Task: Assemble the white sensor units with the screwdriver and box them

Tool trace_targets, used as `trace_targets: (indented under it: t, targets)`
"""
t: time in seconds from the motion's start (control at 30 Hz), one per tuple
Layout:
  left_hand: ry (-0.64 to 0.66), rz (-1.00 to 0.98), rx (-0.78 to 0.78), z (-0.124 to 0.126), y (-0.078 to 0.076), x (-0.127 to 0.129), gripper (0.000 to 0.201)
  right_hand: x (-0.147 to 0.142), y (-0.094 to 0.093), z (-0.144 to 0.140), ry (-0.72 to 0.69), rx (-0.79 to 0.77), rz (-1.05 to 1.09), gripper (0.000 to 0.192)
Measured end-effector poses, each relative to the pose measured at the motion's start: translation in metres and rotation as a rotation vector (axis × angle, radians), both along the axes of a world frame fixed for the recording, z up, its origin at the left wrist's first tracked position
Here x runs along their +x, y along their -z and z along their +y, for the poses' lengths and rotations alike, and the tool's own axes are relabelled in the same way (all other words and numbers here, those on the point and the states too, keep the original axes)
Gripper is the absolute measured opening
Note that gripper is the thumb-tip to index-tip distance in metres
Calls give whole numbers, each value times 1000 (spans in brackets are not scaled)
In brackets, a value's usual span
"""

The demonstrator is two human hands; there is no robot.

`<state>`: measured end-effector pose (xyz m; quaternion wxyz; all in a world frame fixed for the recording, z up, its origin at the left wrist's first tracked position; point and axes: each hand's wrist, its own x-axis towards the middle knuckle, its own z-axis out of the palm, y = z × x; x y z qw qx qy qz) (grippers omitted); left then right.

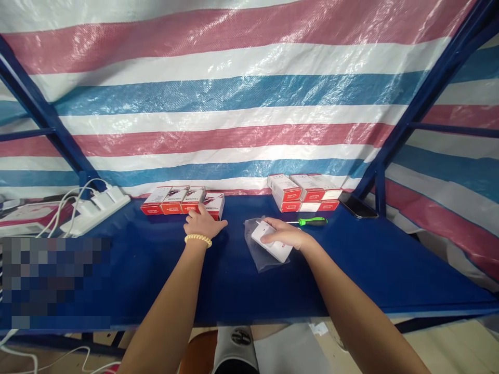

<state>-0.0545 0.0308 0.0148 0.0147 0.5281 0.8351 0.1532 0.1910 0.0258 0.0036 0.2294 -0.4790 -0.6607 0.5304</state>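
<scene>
My left hand [203, 223], with a yellow beaded bracelet at the wrist, lies at the front of a small red and white box [214, 201]. Its thumb sticks out to the right and its fingers are spread, the tips reaching the box's near edge. That box is the rightmost of a row of similar cartons [167, 200]. My right hand [286, 234] grips a flat white rectangular device [278, 250] from above. A clear plastic bag [259, 254] lies under the device. Just behind the right hand is a screwdriver [314, 221] with a green and black handle.
More red and white boxes [286, 193] are stacked at the back right, beside a black phone [357, 205]. At the left stands a white power strip [97, 210] with chargers and cables. Blue metal posts [413, 109] and striped sheeting [234, 93] bound the blue table [156, 270].
</scene>
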Motion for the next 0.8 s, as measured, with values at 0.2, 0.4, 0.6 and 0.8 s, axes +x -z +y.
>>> trace_targets:
  t: [0.2, 0.4, 0.6, 0.8]
  targets:
    - [-48, 15, 291, 1, -6, -1, 89, 0, 4, 2, -9, 3, -37, 43]
    - [-55, -34, -1, 6, 5, -3, 113, -1, 2, 4, -25, 9, -70, 46]
    - [-51, -127, 208, 10, 9, -7, 97, -2, -1, 2, -31, -4, -68, 46]
    - [42, -153, 758, 14, 4, -16, 96, -2, -3, 1, -49, 35, -107, 43]
